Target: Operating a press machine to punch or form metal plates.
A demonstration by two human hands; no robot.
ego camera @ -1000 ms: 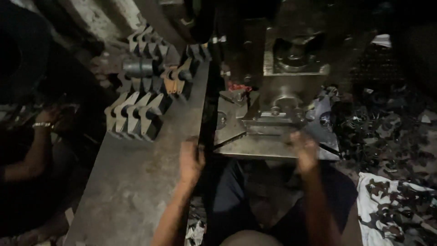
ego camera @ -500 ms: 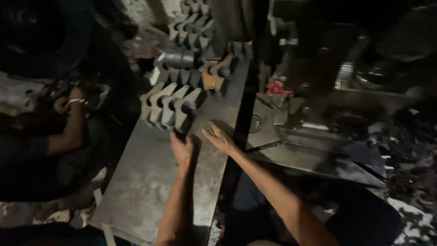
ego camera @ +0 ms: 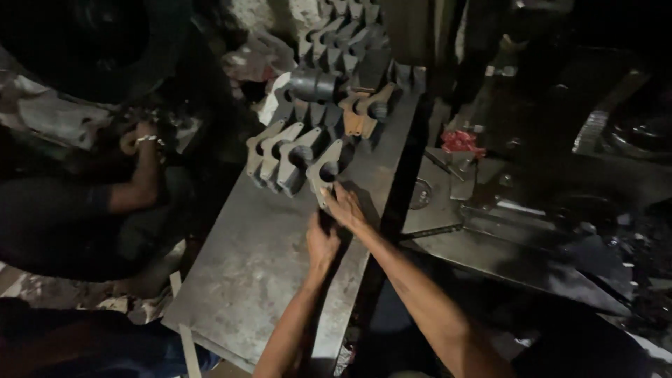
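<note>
Two hands at a row of metal brackets on a steel plate.

At far left a co-worker's hand point(ego camera: 143, 136), wearing a bracelet, was seen well apart from the work. Grey brackets point(ego camera: 280, 157) were stood in a row on the plate point(ego camera: 259, 280), with more stacked behind. The left hand point(ego camera: 322, 241) was laid on the plate just below the row; whether it was open or closed could not be told. The right hand point(ego camera: 344, 204) was closed with its fingertips on the nearest bracket point(ego camera: 325, 169), at the row's right end. A red rag point(ego camera: 460, 142) was seen at right.
</note>
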